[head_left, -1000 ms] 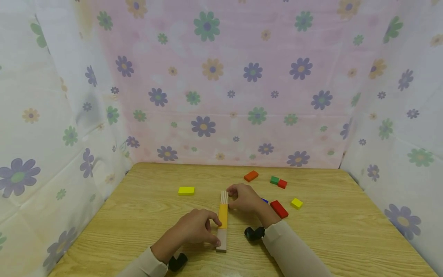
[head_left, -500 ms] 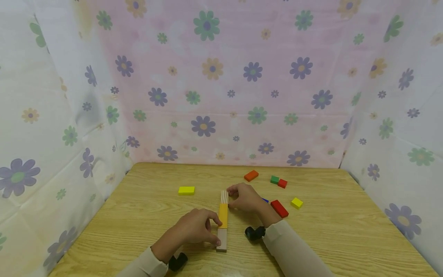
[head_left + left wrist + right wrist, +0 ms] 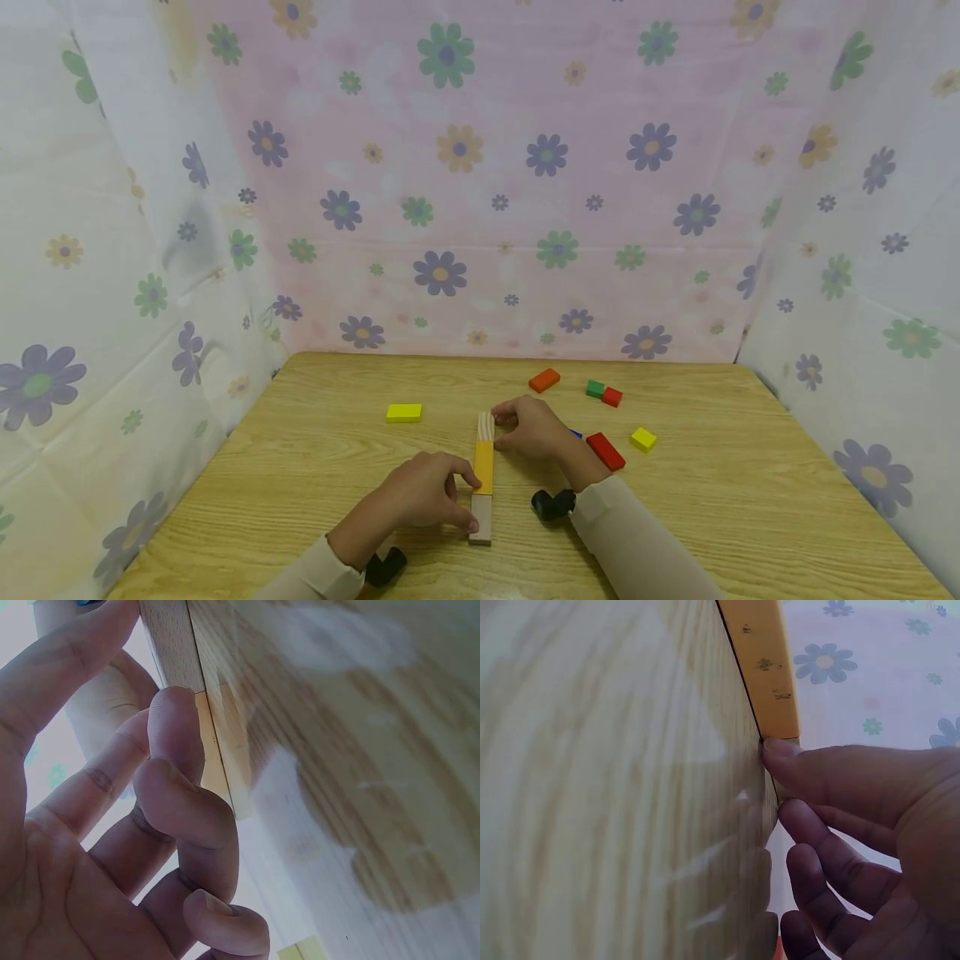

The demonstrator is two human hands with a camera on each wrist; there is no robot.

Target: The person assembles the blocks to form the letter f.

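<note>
Head view | left hand (image 3: pixel 423 493) pinching near plain block (image 3: pixel 481 519) | right hand (image 3: pixel 534 427) pinching far plain block (image 3: pixel 486 427), hiding blue piece (image 3: pixel 574 434) | yellow block (image 3: pixel 483 467) lying between

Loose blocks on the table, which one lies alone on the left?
The yellow flat block; the orange, green, red and small yellow blocks all lie right of the hands.

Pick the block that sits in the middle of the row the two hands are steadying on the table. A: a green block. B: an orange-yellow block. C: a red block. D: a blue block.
B: in the head view the orange-yellow block lies between the pale block at the left hand and the plain wood block at the right hand.
</note>
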